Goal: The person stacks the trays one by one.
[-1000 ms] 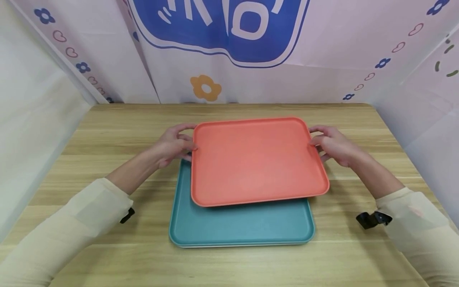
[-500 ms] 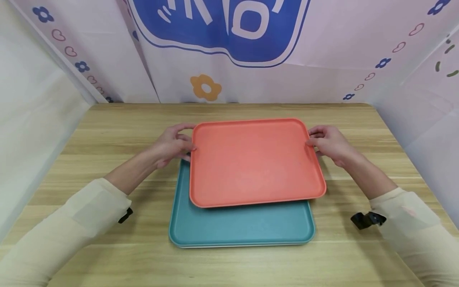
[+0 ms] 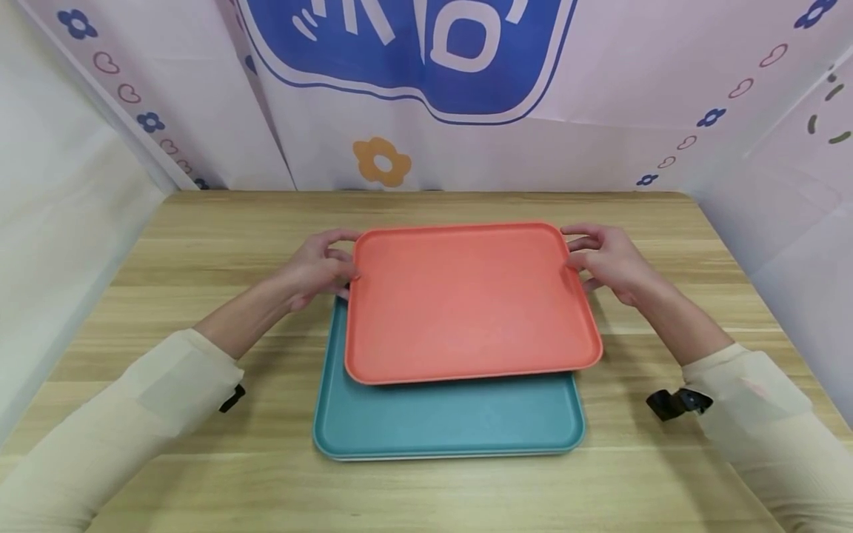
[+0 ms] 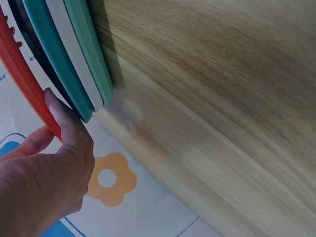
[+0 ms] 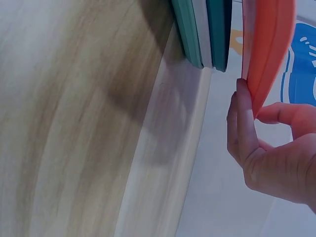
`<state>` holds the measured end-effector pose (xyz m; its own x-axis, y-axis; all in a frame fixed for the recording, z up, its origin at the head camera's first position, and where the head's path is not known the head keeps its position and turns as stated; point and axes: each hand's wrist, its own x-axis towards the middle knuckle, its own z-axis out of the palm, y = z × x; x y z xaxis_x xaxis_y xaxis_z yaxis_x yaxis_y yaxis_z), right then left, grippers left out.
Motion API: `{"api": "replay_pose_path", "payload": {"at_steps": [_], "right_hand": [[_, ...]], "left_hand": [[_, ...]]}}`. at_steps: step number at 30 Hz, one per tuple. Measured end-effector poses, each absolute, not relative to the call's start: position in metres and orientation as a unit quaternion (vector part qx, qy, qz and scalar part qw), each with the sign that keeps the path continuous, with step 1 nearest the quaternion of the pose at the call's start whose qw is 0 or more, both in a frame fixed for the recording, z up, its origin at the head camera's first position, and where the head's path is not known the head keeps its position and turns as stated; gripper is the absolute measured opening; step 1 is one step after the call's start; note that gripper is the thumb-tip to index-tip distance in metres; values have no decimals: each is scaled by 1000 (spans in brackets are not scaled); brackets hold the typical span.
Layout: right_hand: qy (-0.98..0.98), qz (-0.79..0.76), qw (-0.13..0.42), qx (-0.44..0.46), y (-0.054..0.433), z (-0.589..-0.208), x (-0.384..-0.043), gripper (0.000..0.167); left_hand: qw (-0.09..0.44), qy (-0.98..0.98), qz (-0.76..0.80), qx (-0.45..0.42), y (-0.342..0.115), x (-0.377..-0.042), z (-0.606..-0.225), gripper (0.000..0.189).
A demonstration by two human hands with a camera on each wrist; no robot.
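Both hands hold a coral-red rectangular tray [image 3: 466,303] by its short sides, a bit askew. My left hand [image 3: 318,268] pinches its left rim, thumb on top and fingers under. At the opposite rim my right hand [image 3: 609,265] grips it the same way. Below lies a teal tray [image 3: 449,418], its back part hidden under the coral one. The left wrist view shows a gap between the coral tray and the stack. In that stack, a white tray [image 4: 75,57] lies under the teal one, with a green tray [image 4: 93,59] at the bottom.
The stack rests on a wood-grain table [image 3: 220,474]. White printed sheeting [image 3: 600,148] stands along the table's back edge and both sides. A black wrist mount [image 3: 678,404] hangs below the right sleeve, and another dark mount [image 3: 232,399] at the left sleeve.
The coral tray has slid slightly left over the teal one, with both hands still on it. The right hand has shifted left and its upper finger reaches toward the tray's back corner.
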<state>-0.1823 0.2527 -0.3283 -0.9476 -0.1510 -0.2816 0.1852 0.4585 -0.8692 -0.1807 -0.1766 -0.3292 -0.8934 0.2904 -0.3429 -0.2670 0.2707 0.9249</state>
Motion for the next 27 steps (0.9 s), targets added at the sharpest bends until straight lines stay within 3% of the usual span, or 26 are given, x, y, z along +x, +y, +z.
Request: {"api": "replay_pose_path", "payload": {"at_steps": [13,27], "right_hand": [[836,-526,158,-7,255,-330,-182,49],[820,-543,180,-11,251,-330,-182,45]], "left_hand": [[227,777,586,14,-179,-182,-330,70],[221,785,578,16,-182,-175,-326,56]]}}
